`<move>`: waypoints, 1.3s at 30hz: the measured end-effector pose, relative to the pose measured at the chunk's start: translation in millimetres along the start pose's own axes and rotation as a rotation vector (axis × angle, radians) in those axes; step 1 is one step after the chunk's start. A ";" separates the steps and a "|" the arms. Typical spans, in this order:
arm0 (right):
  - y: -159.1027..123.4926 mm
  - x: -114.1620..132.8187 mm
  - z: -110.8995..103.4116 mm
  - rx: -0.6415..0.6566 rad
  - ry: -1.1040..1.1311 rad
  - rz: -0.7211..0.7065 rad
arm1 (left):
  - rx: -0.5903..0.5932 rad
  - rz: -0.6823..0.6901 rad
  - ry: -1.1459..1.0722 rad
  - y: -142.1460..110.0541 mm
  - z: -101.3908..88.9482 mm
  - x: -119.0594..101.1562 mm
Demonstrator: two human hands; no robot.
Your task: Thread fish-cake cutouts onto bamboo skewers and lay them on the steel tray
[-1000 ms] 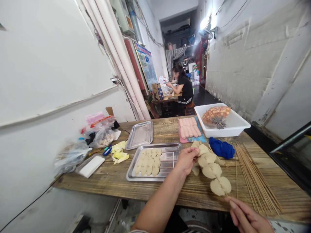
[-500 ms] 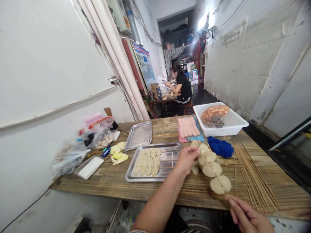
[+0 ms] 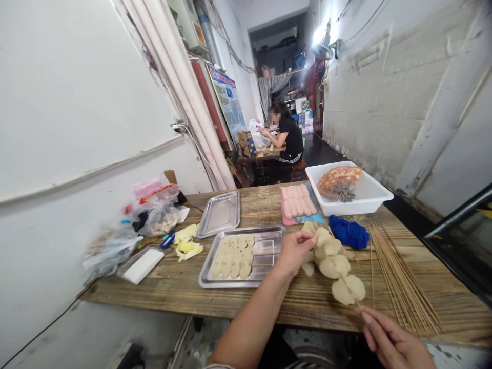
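A skewer of pale, thin round slices (image 3: 335,267) hangs over the table, tilted between my two hands. My left hand (image 3: 296,251) pinches a slice at its far end with thumb and fingers. Down at the near end, my right hand (image 3: 394,335) is closed on the bare end of the skewer's stick. More pale slices (image 3: 308,267) lie on the table behind and under the skewer, partly hidden by my left hand. To the left, a metal tray (image 3: 269,278) holds finished-looking skewers of similar slices (image 3: 232,257) in rows.
Loose bamboo skewers (image 3: 403,279) lie at the right, near a blue cloth (image 3: 349,232). Pink sausages (image 3: 298,201) and a white bin (image 3: 355,206) stand behind. A second metal tray (image 3: 219,214), yellow scraps (image 3: 188,250) and plastic bags (image 3: 111,251) are left. A person (image 3: 290,136) sits farther back.
The near end of the skewer and my right hand have risen very slightly. My left hand keeps its pinch in almost the same place.
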State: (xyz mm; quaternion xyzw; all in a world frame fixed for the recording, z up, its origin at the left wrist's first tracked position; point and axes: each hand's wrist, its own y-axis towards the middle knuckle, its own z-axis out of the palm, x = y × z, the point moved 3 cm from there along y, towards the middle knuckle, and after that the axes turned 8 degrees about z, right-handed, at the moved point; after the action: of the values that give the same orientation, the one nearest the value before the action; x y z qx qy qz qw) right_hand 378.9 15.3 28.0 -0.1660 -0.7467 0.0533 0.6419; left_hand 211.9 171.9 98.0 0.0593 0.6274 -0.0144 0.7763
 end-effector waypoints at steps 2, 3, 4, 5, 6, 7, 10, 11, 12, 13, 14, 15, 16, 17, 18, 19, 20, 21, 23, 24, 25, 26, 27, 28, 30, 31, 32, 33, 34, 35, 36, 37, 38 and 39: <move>0.3 3.9 0.9 -0.007 0.019 0.012 | 0.012 -0.034 -0.045 0.2 0.3 -2.9; 0.4 5.4 1.7 -0.006 0.030 0.020 | 0.015 -0.052 -0.085 0.2 0.5 -4.6; 0.5 6.6 2.8 0.000 0.041 0.026 | 0.016 -0.069 -0.135 0.2 0.7 -6.4; 0.5 7.4 3.9 0.006 0.051 0.031 | 0.020 -0.084 -0.190 0.0 0.8 -7.9; 0.5 7.7 5.1 0.009 0.059 0.035 | 0.029 -0.102 -0.244 -0.3 1.0 -8.9; 0.5 7.5 6.3 0.014 0.068 0.039 | 0.048 -0.124 -0.291 -1.0 1.4 -9.2; 0.4 4.7 9.5 0.028 0.093 0.051 | 0.148 -0.221 -0.344 -4.7 2.9 -5.6; 0.4 3.5 10.4 0.034 0.097 0.053 | 0.176 -0.249 -0.340 -6.2 3.1 -3.6; 0.3 2.5 11.1 0.041 0.099 0.053 | 0.188 -0.269 -0.330 -7.7 3.0 -1.5; 0.3 1.5 11.5 0.042 0.096 0.052 | 0.188 -0.282 -0.319 -9.0 2.7 0.6; 0.4 0.8 11.6 0.040 0.090 0.049 | 0.179 -0.292 -0.313 -10.2 2.3 2.5; 0.5 0.4 11.5 0.036 0.083 0.044 | 0.166 -0.306 -0.310 -11.3 2.1 4.3; 0.8 0.2 11.2 0.031 0.074 0.038 | 0.154 -0.326 -0.309 -12.5 2.0 6.2; 1.3 0.2 10.6 0.023 0.063 0.029 | 0.145 -0.345 -0.309 -13.6 2.2 7.8; 1.8 0.4 10.1 0.016 0.050 0.017 | 0.136 -0.359 -0.311 -14.6 2.6 9.0; 2.5 0.7 9.5 0.008 0.034 0.002 | 0.123 -0.365 -0.312 -15.5 2.9 9.9; 3.2 1.3 8.9 -0.001 0.018 -0.017 | 0.103 -0.364 -0.311 -16.2 3.1 10.4; 3.9 1.8 8.5 -0.012 0.001 -0.036 | 0.080 -0.356 -0.312 -16.8 3.3 10.7; 5.2 2.9 8.3 -0.033 -0.029 -0.072 | 0.024 -0.339 -0.316 -17.7 3.9 11.1; 5.9 3.4 8.6 -0.042 -0.045 -0.085 | -0.003 -0.334 -0.317 -18.1 4.4 11.4; 6.5 3.8 9.1 -0.052 -0.060 -0.097 | -0.031 -0.329 -0.319 -18.2 5.1 11.7; 7.1 4.3 9.9 -0.060 -0.074 -0.108 | -0.058 -0.325 -0.323 -18.3 5.8 12.2; 7.7 4.8 10.8 -0.067 -0.083 -0.120 | -0.087 -0.322 -0.330 -18.1 6.6 12.9; 8.2 5.3 11.8 -0.074 -0.089 -0.133 | -0.118 -0.324 -0.342 -17.9 7.2 13.9; 8.7 6.6 13.5 -0.081 -0.088 -0.164 | -0.173 -0.338 -0.382 -17.1 8.3 16.4; 8.7 7.1 14.4 -0.080 -0.086 -0.177 | -0.195 -0.355 -0.405 -16.7 8.5 17.9; 8.5 7.5 15.2 -0.077 -0.086 -0.185 | -0.209 -0.379 -0.430 -16.4 8.6 19.4; 8.1 7.7 16.0 -0.071 -0.085 -0.187 | -0.214 -0.409 -0.455 -16.1 8.6 20.9; 7.6 7.6 16.8 -0.064 -0.081 -0.183 | -0.207 -0.440 -0.480 -15.9 8.6 22.0; 7.0 7.3 17.6 -0.056 -0.074 -0.171 | -0.192 -0.471 -0.505 -15.8 8.5 22.8; 6.5 6.9 18.5 -0.045 -0.064 -0.153 | -0.171 -0.501 -0.529 -15.8 8.5 23.2; 6.0 6.5 19.6 -0.034 -0.051 -0.135 | -0.148 -0.527 -0.551 -16.0 8.5 23.1; 5.5 6.3 20.6 -0.023 -0.039 -0.119 | -0.127 -0.545 -0.567 -16.3 8.5 22.6; 5.1 6.4 21.7 -0.014 -0.028 -0.109 | -0.114 -0.554 -0.577 -16.8 8.3 21.8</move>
State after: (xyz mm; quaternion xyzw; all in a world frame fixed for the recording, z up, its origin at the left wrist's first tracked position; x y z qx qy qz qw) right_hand 357.9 25.0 28.8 -0.1288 -0.7638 0.0152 0.6323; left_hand 223.0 155.5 77.2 -0.1619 0.3757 -0.2044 0.8893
